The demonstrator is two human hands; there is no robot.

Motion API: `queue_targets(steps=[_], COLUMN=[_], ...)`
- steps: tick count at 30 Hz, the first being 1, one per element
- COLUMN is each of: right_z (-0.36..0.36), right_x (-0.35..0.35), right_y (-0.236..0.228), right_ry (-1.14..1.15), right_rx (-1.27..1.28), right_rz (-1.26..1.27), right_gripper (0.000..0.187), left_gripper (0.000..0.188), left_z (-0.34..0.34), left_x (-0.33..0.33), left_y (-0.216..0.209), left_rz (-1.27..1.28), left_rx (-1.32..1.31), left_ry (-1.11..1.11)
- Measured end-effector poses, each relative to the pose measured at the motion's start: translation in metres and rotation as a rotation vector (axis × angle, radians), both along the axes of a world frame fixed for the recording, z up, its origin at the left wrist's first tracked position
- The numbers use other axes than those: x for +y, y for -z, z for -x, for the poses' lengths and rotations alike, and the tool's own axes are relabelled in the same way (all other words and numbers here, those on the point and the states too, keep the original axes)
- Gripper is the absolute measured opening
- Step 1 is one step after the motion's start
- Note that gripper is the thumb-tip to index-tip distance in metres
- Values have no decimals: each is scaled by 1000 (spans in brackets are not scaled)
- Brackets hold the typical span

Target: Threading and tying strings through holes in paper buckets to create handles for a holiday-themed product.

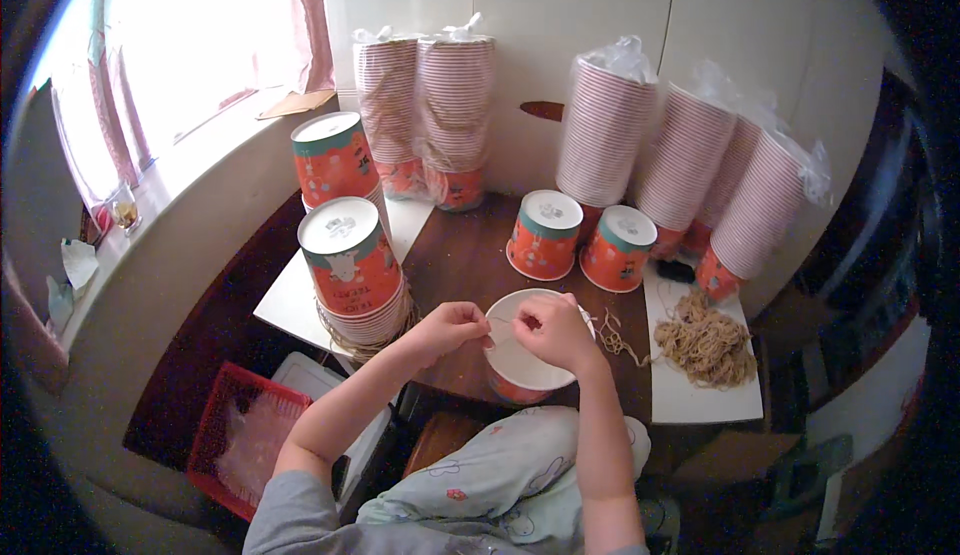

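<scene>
A white-lined paper bucket (527, 367) with an orange outside stands upright at the table's near edge, its mouth facing up. My left hand (455, 330) is closed in a pinch at the bucket's left rim. Over the mouth, my right hand (556, 331) is closed with its fingers curled. A thin pale strand of twine seems to run between the fingertips of both hands; the fingers hide most of it. Loose tan twine (622, 343) lies on the table just right of the bucket.
A tangled heap of twine (706, 340) lies on a white board at right. Upside-down orange buckets (545, 236) stand behind my hands. At left is a bucket stack (352, 265) with twine around it. Wrapped stacks (607, 125) line the wall. A red basket (212, 435) sits low left.
</scene>
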State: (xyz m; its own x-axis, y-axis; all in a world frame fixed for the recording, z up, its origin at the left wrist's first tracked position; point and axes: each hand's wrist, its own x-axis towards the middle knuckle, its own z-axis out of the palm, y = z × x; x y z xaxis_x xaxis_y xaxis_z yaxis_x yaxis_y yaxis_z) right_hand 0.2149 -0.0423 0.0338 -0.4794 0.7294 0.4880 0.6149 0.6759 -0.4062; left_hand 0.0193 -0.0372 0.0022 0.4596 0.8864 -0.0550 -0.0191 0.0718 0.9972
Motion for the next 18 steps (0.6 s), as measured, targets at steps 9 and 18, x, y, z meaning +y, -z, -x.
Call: queue_targets(steps=[9,18], right_z=[30,24], right_x=[-30,-9], right_y=[1,5], right_ry=[-374,-166], right_rx=[-115,170], right_rz=[462,224], right_gripper=[14,24], left_gripper=[9,18], left_z=[6,11], left_x=[3,5], left_y=[1,7], left_rz=[75,-384], left_rx=[-74,344], left_ry=[39,9])
